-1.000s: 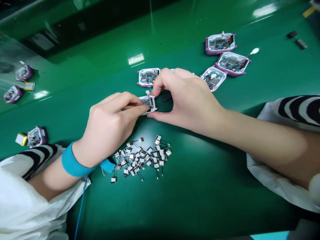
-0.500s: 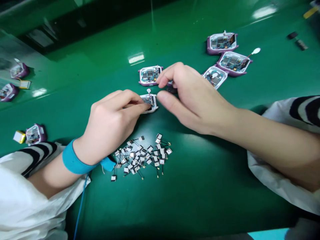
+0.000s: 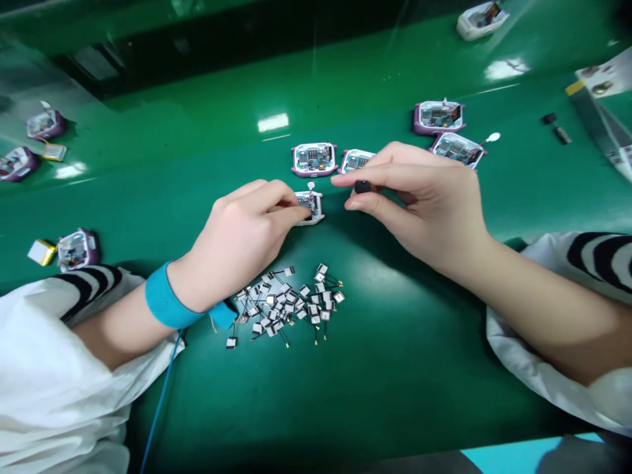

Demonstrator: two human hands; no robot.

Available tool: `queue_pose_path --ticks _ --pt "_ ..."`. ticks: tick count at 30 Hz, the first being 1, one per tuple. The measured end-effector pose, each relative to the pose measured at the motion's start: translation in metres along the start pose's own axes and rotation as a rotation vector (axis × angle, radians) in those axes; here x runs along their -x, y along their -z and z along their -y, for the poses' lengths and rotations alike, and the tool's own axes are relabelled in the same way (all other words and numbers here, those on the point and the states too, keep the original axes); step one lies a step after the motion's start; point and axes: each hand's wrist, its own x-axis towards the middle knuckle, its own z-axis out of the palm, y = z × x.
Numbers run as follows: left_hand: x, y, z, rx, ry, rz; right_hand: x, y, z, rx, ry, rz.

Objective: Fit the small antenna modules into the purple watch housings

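My left hand [image 3: 254,220], a blue band round its wrist, is closed on a small white watch case [image 3: 317,216]. Fingertips press inside the case, over the circuit board, and cover its left part. A round white disc on a thin wire sticks up from its far edge. To the right, my right hand [image 3: 419,197] has a small black block [image 3: 363,187] between thumb and fingers; its exact kind cannot be made out. Just beyond the hands lie a purple watch case [image 3: 315,160] with an exposed board and another open case [image 3: 356,160], partly covered by my right hand.
A loose pile of small square antennas [image 3: 289,303] with short black cables lies nearer me. More purple cases [image 3: 438,117] sit at the back right, others [image 3: 79,250] at the left beside a battery [image 3: 41,252]. A blue cord [image 3: 162,401] runs from my wristband.
My right hand has drawn back to the right, away from the white case, and the black block now shows between its fingers. My left hand keeps its hold. The view has shifted slightly.
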Motion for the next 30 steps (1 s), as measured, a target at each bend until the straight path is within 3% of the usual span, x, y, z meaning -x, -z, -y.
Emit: queue_pose_path --ticks 8,16,30 --pt "-0.0001 -0.0001 -0.0003 -0.003 -0.012 -0.018 0.0009 -0.0008 0.0005 -0.013 -0.026 -0.029" --pt "-0.0003 -0.0009 0.0008 -0.009 -0.049 -0.063 0.0028 -0.004 -0.0064 -0.287 -0.01 -0.096" --pt "0.0003 -0.0021 -0.0002 -0.004 -0.039 -0.043 0.0024 -0.0056 -0.0077 -0.252 0.057 -0.184"
